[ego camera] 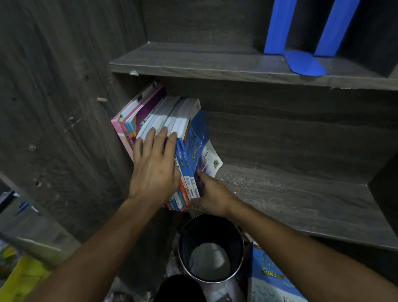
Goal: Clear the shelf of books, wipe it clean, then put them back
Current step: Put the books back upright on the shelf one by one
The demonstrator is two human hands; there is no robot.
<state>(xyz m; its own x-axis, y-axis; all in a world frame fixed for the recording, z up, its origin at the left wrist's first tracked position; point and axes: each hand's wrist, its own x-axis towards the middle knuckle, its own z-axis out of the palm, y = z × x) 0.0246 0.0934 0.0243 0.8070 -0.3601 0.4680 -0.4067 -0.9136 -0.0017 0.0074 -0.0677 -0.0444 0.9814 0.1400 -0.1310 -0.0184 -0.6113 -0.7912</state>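
The books (167,120) lean at the left end of the shelf (292,203), the left hand (153,164) lies flat and open on them and the right hand (210,192) grips their side, so the floppy outer one could slip down into the bin (210,247).

blue bookend (305,63): upright, top right | metal bin (209,228): bottom centre (round, open-topped) | yellow bag (20,281): lower left
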